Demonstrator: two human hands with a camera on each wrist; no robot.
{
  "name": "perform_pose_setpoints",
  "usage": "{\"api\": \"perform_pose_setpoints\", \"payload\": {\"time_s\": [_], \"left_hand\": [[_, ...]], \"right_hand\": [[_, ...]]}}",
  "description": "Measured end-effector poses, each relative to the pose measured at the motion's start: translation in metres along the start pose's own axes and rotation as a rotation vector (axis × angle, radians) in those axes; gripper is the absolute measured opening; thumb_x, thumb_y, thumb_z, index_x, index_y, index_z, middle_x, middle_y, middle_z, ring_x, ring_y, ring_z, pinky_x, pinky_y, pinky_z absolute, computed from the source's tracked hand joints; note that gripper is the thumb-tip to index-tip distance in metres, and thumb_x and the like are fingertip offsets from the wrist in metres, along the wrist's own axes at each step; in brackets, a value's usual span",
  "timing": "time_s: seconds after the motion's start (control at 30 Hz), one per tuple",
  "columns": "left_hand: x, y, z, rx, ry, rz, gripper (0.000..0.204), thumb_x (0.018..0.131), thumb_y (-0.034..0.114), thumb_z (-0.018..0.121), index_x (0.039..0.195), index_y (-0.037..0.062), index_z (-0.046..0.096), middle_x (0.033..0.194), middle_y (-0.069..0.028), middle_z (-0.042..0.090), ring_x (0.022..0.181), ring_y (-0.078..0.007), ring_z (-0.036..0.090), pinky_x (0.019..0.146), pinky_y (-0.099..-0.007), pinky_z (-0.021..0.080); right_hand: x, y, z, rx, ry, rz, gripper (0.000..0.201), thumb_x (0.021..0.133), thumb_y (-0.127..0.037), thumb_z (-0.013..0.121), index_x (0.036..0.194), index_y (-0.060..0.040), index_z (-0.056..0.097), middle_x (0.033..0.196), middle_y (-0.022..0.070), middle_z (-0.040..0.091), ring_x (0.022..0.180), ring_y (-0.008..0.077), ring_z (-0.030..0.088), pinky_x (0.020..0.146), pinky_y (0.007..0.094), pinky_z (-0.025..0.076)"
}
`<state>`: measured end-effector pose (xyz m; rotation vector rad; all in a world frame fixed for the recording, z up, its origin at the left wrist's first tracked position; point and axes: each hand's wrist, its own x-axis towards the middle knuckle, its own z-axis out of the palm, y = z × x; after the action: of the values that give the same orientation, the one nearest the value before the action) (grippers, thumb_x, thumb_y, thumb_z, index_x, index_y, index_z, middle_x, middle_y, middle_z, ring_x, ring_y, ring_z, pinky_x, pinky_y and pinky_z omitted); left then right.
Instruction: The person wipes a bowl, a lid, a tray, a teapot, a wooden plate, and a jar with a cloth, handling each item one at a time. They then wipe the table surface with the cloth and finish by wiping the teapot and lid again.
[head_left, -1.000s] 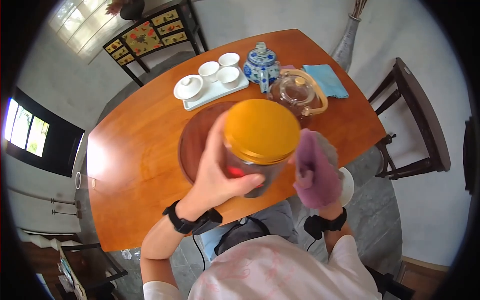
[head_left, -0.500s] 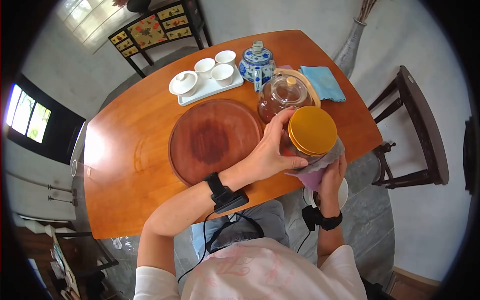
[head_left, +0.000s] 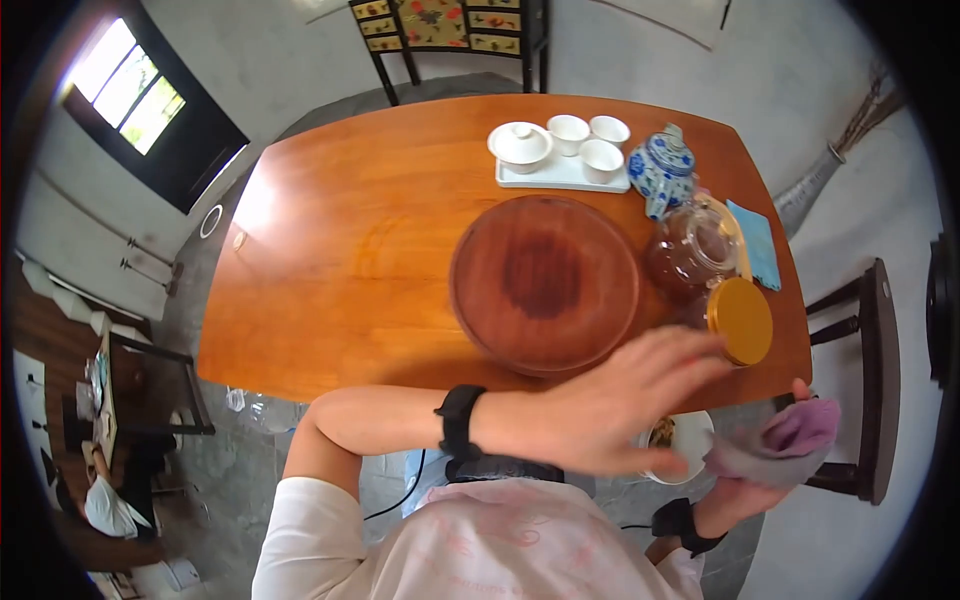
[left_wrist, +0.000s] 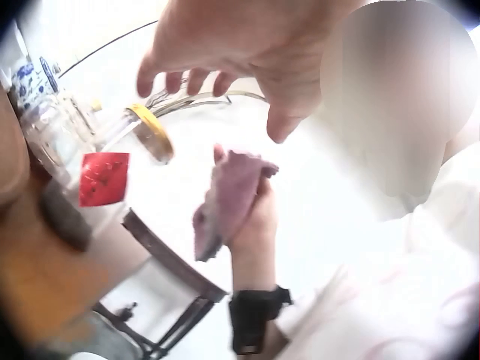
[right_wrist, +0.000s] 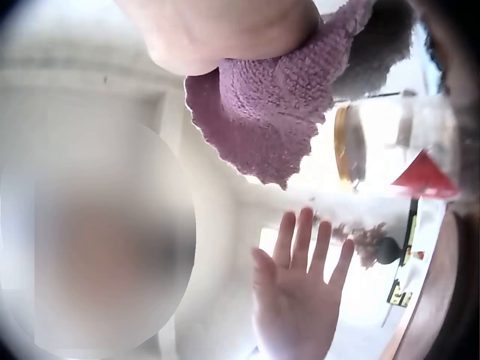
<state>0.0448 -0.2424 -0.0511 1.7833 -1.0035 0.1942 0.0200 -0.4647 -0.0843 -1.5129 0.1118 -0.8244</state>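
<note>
A clear jar with a gold lid (head_left: pixel 741 321) stands at the table's right front corner, beside the glass teapot (head_left: pixel 692 250). On its side is a red diamond label (left_wrist: pixel 103 180). My left hand (head_left: pixel 625 405), fingers outstretched and holding nothing, is between the jar and my body; its spread palm shows in the right wrist view. My right hand (head_left: pixel 745 495) grips a purple and grey cloth (head_left: pixel 800 432) off the table's right front edge. In the right wrist view the cloth hangs in folds from that hand.
A round wooden tray (head_left: pixel 600 240) lies mid-table. Behind it are a white tray (head_left: pixel 540 180) with a lidded bowl and cups, and a blue-and-white teapot (head_left: pixel 664 170). A blue cloth (head_left: pixel 755 245) lies right. A white bin (head_left: pixel 695 430) and a chair (head_left: pixel 878 380) stand below and beside the table.
The jar, earlier held up by the left hand and then wiped round with the cloth, now stands on the table. My left hand has let go; the right has drawn the cloth away rightward.
</note>
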Motion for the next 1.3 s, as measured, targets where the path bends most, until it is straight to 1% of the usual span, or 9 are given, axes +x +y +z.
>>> {"api": "perform_pose_setpoints", "payload": {"time_s": [0.13,0.37,0.43,0.53,0.63,0.77,0.9,0.93,1.3], "left_hand": [[-0.032,0.035,-0.025,-0.147,-0.093,-0.463,0.073,0.072,0.018,0.074,0.133,0.0006,0.037,0.116,-0.0198,0.054,0.108,-0.0325,0.053,0.089,-0.04,0.044],[-0.123,0.013,-0.082,-0.037,0.253,-0.577,0.02,0.085,0.002,0.055,0.103,-0.0029,0.062,0.096,-0.013,0.067,0.086,-0.0189,0.064,0.074,-0.0301,0.05],[-0.141,0.014,-0.099,0.04,0.317,-0.589,0.019,0.087,0.003,0.054,0.104,-0.0023,0.062,0.096,-0.0115,0.067,0.085,-0.0165,0.063,0.075,-0.0283,0.05],[-0.161,0.026,-0.118,-0.111,0.369,-0.755,0.017,0.089,0.005,0.053,0.101,-0.0025,0.062,0.087,-0.0099,0.065,0.078,-0.011,0.06,0.071,-0.0264,0.049],[-0.172,0.032,-0.144,-0.204,0.49,-0.711,0.016,0.09,0.01,0.056,0.099,-0.0018,0.062,0.075,-0.0104,0.063,0.07,-0.0085,0.056,0.064,-0.0255,0.048],[-0.181,0.012,-0.214,0.576,0.327,-0.737,0.024,0.088,0.018,0.058,0.105,0.0012,0.06,0.081,-0.0151,0.064,0.07,-0.0222,0.063,0.063,-0.0303,0.049],[-0.213,-0.021,-0.228,1.328,-0.005,-0.65,0.049,0.091,0.033,0.052,0.131,0.0059,0.045,0.132,-0.0171,0.048,0.118,-0.0377,0.046,0.097,-0.0498,0.037],[-0.217,-0.028,-0.221,1.081,-0.124,-0.807,0.057,0.093,0.039,0.046,0.14,0.0106,0.033,0.147,-0.0153,0.026,0.135,-0.0383,0.021,0.107,-0.0554,0.018],[-0.207,-0.128,-0.218,0.927,-0.449,-0.605,0.062,0.095,0.047,0.033,0.145,0.0122,0.022,0.153,-0.0136,0.01,0.138,-0.0424,0.009,0.109,-0.0577,0.01]], "right_hand": [[-0.038,-0.026,0.067,0.267,-0.559,-0.033,0.053,0.086,-0.022,0.049,0.132,0.0022,0.037,0.113,0.0117,0.049,0.104,0.0178,0.052,0.089,0.0323,0.043],[-0.055,-0.027,0.137,0.177,-1.17,0.322,0.031,0.074,0.009,0.055,0.104,0.0033,0.06,0.093,0.0029,0.052,0.091,0.0122,0.054,0.085,0.0241,0.042],[-0.063,-0.032,0.155,0.143,-1.182,0.331,0.016,0.073,0.008,0.058,0.087,0.002,0.063,0.092,0.005,0.055,0.093,0.0115,0.054,0.084,0.0239,0.042],[-0.074,-0.037,0.183,0.001,-1.177,-0.433,0.011,0.077,0.003,0.061,0.087,-0.0017,0.061,0.083,0.0102,0.06,0.084,0.0085,0.057,0.068,0.0224,0.045],[-0.09,-0.048,0.212,0.043,-1.28,0.083,0.011,0.079,0.0,0.062,0.09,-0.0002,0.059,0.073,0.0081,0.059,0.073,0.0065,0.057,0.061,0.023,0.045],[-0.1,-0.025,0.268,0.08,-1.194,-0.007,0.012,0.085,-0.005,0.059,0.096,0.0009,0.057,0.075,0.0083,0.059,0.065,0.011,0.057,0.058,0.0234,0.044],[-0.088,-0.026,0.258,0.076,-1.086,-0.17,0.012,0.086,-0.005,0.058,0.096,0.0013,0.058,0.08,0.0095,0.06,0.067,0.0147,0.058,0.059,0.0239,0.044],[-0.081,-0.03,0.247,0.02,-1.143,-0.15,0.011,0.086,-0.004,0.058,0.096,0.0012,0.058,0.082,0.01,0.06,0.07,0.015,0.059,0.06,0.0242,0.045],[-0.05,-0.022,0.2,-0.121,-1.171,-0.001,0.01,0.084,-0.001,0.058,0.093,-0.0001,0.062,0.086,0.0101,0.062,0.074,0.0182,0.061,0.067,0.0259,0.048]]}}
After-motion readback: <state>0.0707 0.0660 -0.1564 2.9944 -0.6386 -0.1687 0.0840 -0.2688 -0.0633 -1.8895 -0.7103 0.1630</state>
